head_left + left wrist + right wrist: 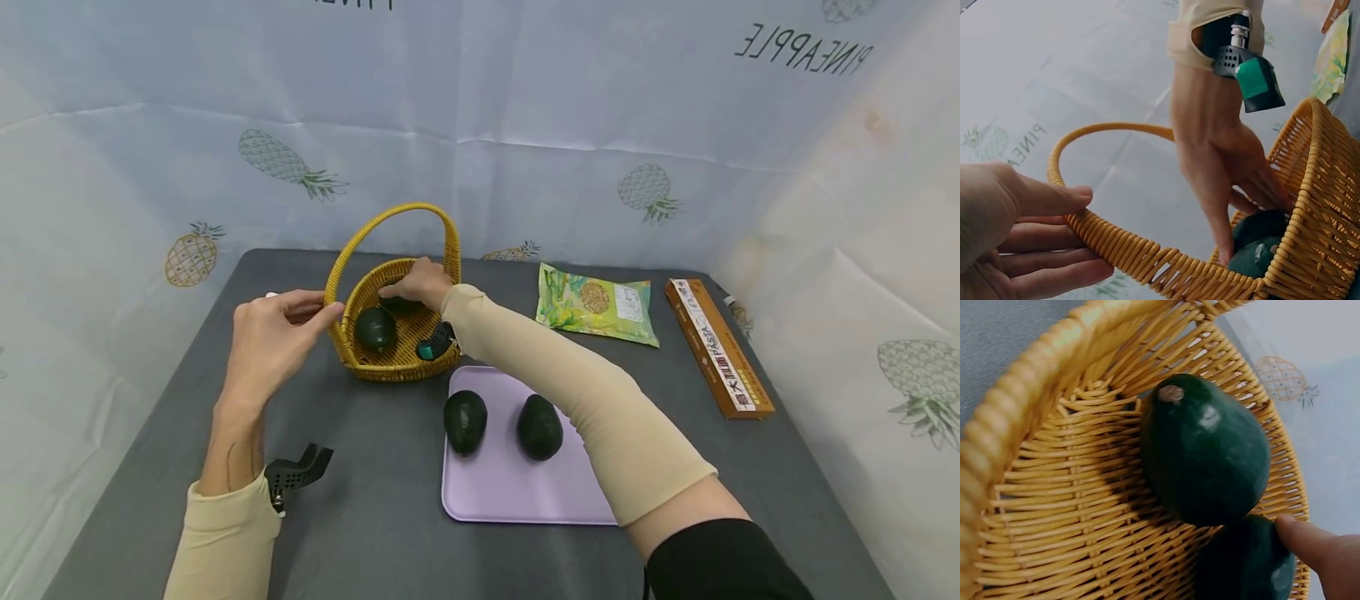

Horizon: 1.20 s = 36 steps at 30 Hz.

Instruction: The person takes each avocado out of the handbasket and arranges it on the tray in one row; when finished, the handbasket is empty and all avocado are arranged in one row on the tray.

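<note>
A yellow wicker basket [397, 367] with a tall handle [420, 208] stands toward the back of the table. My left hand [262, 342] pinches the handle's left side between thumb and fingers. Reaching into the basket, my right hand [426, 283] holds a dark green avocado [1244, 562], its thumb against the skin. Another avocado [1207, 450] lies beside it on the woven bottom, and the two appear to touch. Two more avocados, one on the left [465, 422] and one on the right [539, 427], lie apart on a lilac tray [491, 492], partly covered by my right arm.
Behind the tray lies a green and yellow packet [597, 304]. A long brown pasta box [718, 350] is near the table's right edge. A pineapple-printed white cloth [510, 100] hangs behind the grey table [375, 500] and along its sides.
</note>
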Available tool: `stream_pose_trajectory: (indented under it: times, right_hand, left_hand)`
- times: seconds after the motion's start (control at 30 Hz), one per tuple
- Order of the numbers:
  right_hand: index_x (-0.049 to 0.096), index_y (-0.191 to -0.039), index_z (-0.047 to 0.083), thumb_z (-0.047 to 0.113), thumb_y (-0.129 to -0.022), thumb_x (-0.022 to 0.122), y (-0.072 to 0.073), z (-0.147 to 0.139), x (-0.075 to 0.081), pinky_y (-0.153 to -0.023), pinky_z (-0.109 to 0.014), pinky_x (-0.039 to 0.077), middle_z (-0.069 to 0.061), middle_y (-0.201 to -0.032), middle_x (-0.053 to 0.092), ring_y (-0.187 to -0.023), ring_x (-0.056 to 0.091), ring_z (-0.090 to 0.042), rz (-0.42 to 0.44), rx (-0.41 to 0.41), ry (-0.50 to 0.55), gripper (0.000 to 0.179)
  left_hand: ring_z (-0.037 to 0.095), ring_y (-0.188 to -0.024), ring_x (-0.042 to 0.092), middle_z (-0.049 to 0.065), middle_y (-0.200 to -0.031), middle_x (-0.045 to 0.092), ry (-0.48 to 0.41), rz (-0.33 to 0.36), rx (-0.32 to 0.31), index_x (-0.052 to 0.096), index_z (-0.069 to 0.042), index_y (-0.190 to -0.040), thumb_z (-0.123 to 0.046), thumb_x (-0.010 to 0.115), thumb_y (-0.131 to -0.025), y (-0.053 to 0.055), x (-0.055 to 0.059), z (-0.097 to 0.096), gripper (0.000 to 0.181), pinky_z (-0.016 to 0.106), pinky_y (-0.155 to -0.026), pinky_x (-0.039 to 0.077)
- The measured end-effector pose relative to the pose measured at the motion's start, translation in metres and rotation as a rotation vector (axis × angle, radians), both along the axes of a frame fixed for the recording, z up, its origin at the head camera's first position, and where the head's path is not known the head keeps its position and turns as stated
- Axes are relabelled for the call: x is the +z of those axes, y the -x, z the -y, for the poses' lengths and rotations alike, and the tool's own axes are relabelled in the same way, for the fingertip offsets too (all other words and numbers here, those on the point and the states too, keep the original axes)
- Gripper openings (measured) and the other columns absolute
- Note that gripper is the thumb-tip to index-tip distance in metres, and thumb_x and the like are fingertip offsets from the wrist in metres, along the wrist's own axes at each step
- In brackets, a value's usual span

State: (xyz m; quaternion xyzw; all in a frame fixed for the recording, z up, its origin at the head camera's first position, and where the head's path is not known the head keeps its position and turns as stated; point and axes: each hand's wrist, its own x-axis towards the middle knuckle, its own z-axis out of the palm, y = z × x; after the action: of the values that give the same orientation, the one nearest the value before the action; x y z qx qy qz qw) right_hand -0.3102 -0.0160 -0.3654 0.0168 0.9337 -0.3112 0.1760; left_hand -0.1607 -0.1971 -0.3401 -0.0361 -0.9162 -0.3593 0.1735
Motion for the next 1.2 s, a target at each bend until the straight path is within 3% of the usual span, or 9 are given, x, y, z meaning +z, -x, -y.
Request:
stream_pose_trajectory:
  times: [0.23, 0.63, 0.77, 0.87, 0.9, 0.97, 1.03, 1.13, 1.2]
  right_hand:
    - [0.066, -0.119, 0.008, 0.051, -0.089, 0.082, 0.001, -0.004, -0.004, -0.07, -0.031, 0.05, -0.009, -0.108, 0.066, -0.091, 0.066, -0.023, -0.056, 0.071, -0.048, 0.055]
    - [0.064, -0.108, 0.009, 0.05, -0.089, 0.081, 0.0, -0.019, -0.011, -0.066, -0.031, 0.048, -0.01, -0.104, 0.062, -0.087, 0.063, -0.023, -0.098, 0.105, -0.038, 0.049]
    - [0.049, -0.077, 0.014, 0.053, -0.089, 0.08, -0.003, -0.035, 0.002, -0.055, -0.027, 0.039, -0.001, -0.07, 0.044, -0.06, 0.046, -0.015, -0.097, 0.178, -0.022, 0.051]
    - [0.039, -0.07, 0.016, 0.056, -0.088, 0.08, -0.011, -0.054, 0.022, -0.05, -0.027, 0.034, 0.002, -0.061, 0.029, -0.051, 0.032, -0.012, -0.089, 0.225, -0.026, 0.06]
    - [0.044, -0.07, 0.015, 0.058, -0.087, 0.08, -0.016, -0.062, 0.03, -0.05, -0.027, 0.034, 0.002, -0.06, 0.032, -0.051, 0.033, -0.012, -0.097, 0.241, -0.027, 0.059]
    - [0.057, -0.077, 0.013, 0.059, -0.084, 0.082, -0.026, -0.081, 0.042, -0.055, -0.028, 0.04, 0.001, -0.065, 0.047, -0.057, 0.044, -0.013, -0.121, 0.263, -0.027, 0.053]
    - [0.071, -0.097, 0.009, 0.059, -0.083, 0.083, -0.036, -0.104, 0.052, -0.065, -0.028, 0.048, -0.001, -0.081, 0.063, -0.072, 0.056, -0.014, -0.148, 0.288, -0.018, 0.054]
    - [0.07, -0.131, 0.008, 0.057, -0.082, 0.084, -0.052, -0.144, 0.064, -0.084, -0.032, 0.055, -0.004, -0.111, 0.073, -0.1, 0.066, -0.017, -0.172, 0.324, -0.004, 0.071]
    - [0.064, -0.142, 0.009, 0.054, -0.082, 0.085, -0.063, -0.171, 0.069, -0.092, -0.036, 0.055, -0.004, -0.12, 0.073, -0.108, 0.067, -0.018, -0.178, 0.356, 0.003, 0.079]
  left_hand:
    - [0.033, -0.091, 0.077, 0.015, -0.101, 0.081, 0.002, -0.017, -0.008, 0.08, -0.006, -0.118, -0.035, 0.075, -0.099, -0.001, 0.0, -0.001, 0.035, 0.041, -0.076, 0.054]
    - [0.034, -0.09, 0.077, 0.015, -0.101, 0.081, 0.008, -0.025, -0.025, 0.08, -0.006, -0.119, -0.034, 0.075, -0.099, 0.001, -0.003, -0.007, 0.035, 0.047, -0.078, 0.055]
    - [0.034, -0.09, 0.077, 0.015, -0.102, 0.081, 0.01, -0.027, -0.017, 0.08, -0.007, -0.119, -0.035, 0.076, -0.098, 0.0, -0.002, -0.005, 0.036, 0.04, -0.077, 0.055]
    - [0.032, -0.09, 0.077, 0.015, -0.102, 0.081, 0.008, -0.026, -0.009, 0.08, -0.007, -0.119, -0.038, 0.076, -0.098, -0.001, -0.002, -0.003, 0.037, 0.024, -0.072, 0.052]
    - [0.03, -0.09, 0.077, 0.014, -0.102, 0.081, 0.007, -0.022, -0.005, 0.08, -0.008, -0.119, -0.038, 0.076, -0.097, -0.001, -0.002, -0.002, 0.038, 0.019, -0.071, 0.05]
    - [0.016, -0.085, 0.075, 0.014, -0.102, 0.081, 0.005, -0.022, 0.001, 0.081, -0.009, -0.119, -0.039, 0.077, -0.097, -0.001, -0.002, 0.0, 0.038, 0.013, -0.068, 0.046]
    - [-0.004, -0.08, 0.068, 0.014, -0.102, 0.081, 0.004, -0.021, 0.0, 0.08, -0.009, -0.12, -0.039, 0.077, -0.097, -0.001, -0.003, 0.001, 0.038, 0.008, -0.067, 0.043]
    - [-0.026, -0.075, 0.051, 0.015, -0.103, 0.081, 0.0, -0.018, 0.0, 0.08, -0.008, -0.121, -0.039, 0.077, -0.097, 0.0, -0.004, 0.001, 0.039, 0.006, -0.066, 0.041]
    - [-0.03, -0.073, 0.046, 0.017, -0.104, 0.08, -0.002, -0.014, 0.0, 0.079, -0.007, -0.122, -0.038, 0.076, -0.097, 0.0, -0.004, 0.001, 0.039, 0.005, -0.065, 0.041]
